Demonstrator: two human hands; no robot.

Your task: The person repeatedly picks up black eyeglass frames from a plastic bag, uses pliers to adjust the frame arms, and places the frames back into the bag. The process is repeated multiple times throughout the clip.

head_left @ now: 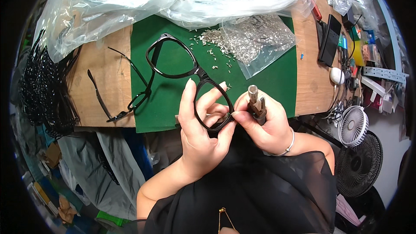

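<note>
My left hand (195, 141) is closed around the lower rim of a black eyeglass frame (200, 72), held tilted above the green mat (167, 104). Two of its fingers show through the near lens opening, which has no visible lens. My right hand (274, 123) grips a dark metal hand tool (258, 109) with a round end pointing up; its exact kind is unclear. The right thumb and forefinger also pinch the near end of the frame. Beyond the hands, small silver metal pieces (212, 38) lie spilled beside a clear zip bag (264, 45) full of them.
Another black eyeglass frame (138, 100) lies across the mat's left edge. Clear plastic sheeting (173, 0) covers the back. Bundled black strands or frame parts (47, 91) hang at left. A phone (330, 39), cables and a white fan (353, 125) are at right.
</note>
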